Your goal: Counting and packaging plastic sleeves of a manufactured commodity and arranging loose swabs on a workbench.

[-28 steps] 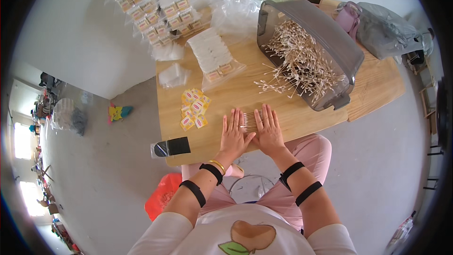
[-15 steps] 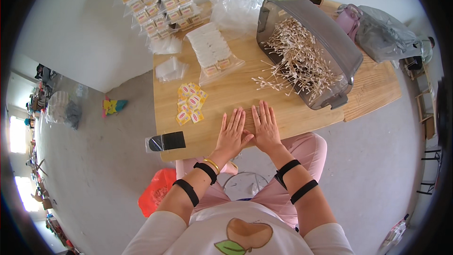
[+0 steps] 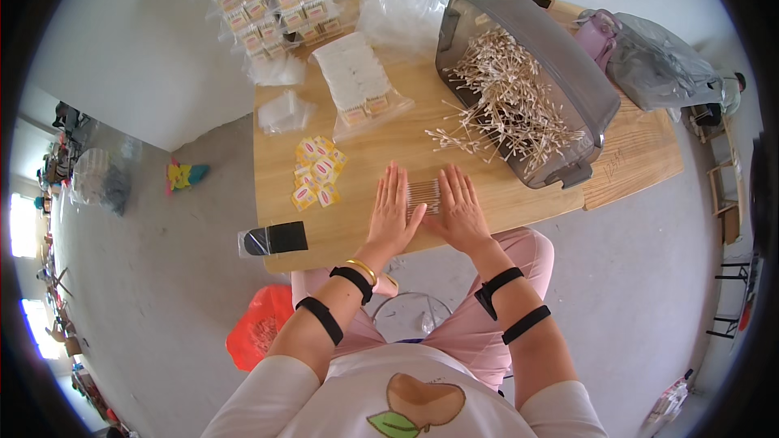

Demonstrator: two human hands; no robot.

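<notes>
A flat row of cotton swabs point(image 3: 423, 197) with wooden sticks lies on the table near its front edge, between my two hands. My left hand point(image 3: 393, 209) borders the row on the left, fingers stretched out. On the other side lies my right hand point(image 3: 459, 209), its fingers straight too and its thumb at the near end of the row. Both hands touch the swabs at the sides without gripping them. Beyond my right hand, a grey translucent bin point(image 3: 568, 85) lies tipped on its side, with a heap of loose cotton swabs point(image 3: 519, 101) spilling from it.
Small yellow-and-white cards point(image 3: 318, 170) lie left on the wooden table point(image 3: 365, 231). Behind them are clear bags point(image 3: 286, 112), a bag of packed swabs point(image 3: 355, 77) and stacked swab packs point(image 3: 251, 12). A black pad point(image 3: 284, 238) sits at the front left corner; a red bag point(image 3: 261, 328) stands below.
My hands have moved apart to either side, and the row of cotton swabs now shows between them. The whole view has shifted slightly.
</notes>
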